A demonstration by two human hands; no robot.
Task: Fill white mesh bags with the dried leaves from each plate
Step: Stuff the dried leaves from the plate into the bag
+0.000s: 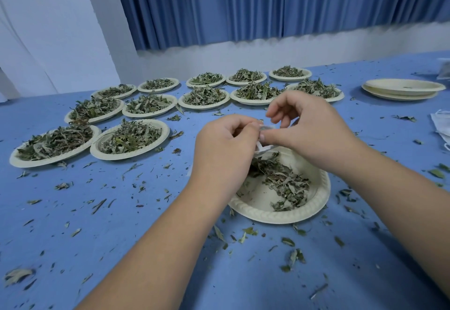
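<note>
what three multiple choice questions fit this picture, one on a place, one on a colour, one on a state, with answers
1. Where are the stacked plates?
A. at the far right
B. at the near left
C. behind the curtain

2. What colour is the table cover?
A. red
B. blue
C. white

3. How is the nearest plate?
A. heaped full
B. upside down
C. partly emptied

1 A, they sit near the right edge.
2 B, blue shows between the plates.
3 C, bare plate floor shows beside the dried leaves, under the left hand and right hand pinching a white mesh bag.
</note>
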